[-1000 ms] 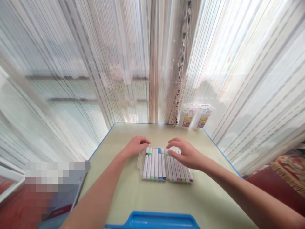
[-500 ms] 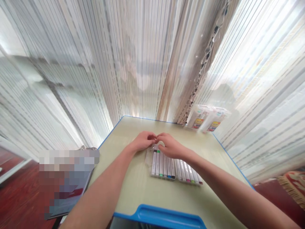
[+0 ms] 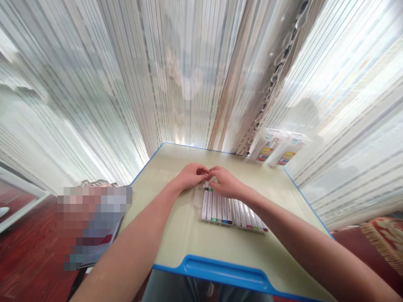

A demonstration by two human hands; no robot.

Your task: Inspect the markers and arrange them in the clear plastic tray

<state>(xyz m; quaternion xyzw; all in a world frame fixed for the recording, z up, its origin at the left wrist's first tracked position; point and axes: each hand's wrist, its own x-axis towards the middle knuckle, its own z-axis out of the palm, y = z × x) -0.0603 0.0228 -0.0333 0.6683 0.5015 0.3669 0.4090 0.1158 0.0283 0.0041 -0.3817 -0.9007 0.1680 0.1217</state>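
White markers (image 3: 217, 208) with coloured bands and ends lie side by side in a clear plastic case, the band of the leftmost one black. A second row of markers (image 3: 247, 216) is just to its right, partly under my right forearm. My left hand (image 3: 192, 176) is at the far left corner of the case, its fingers curled inward. My right hand (image 3: 225, 183) reaches over the far ends of the left row, fingers and thumb bent. The fingertips of both hands meet above the leftmost marker. What they pinch is hidden.
The pale green table (image 3: 176, 239) has a blue rim with a moulded tray (image 3: 225, 270) at the near edge. Two clear plastic cases (image 3: 286, 153) with labels stand at the far right corner. Striped curtains (image 3: 189, 84) hang behind. A partly pixelated object (image 3: 100, 226) is at the left.
My right hand has moved left from above the right row to join my left hand at the far left corner. The view has shifted, and my legs now show below the table.
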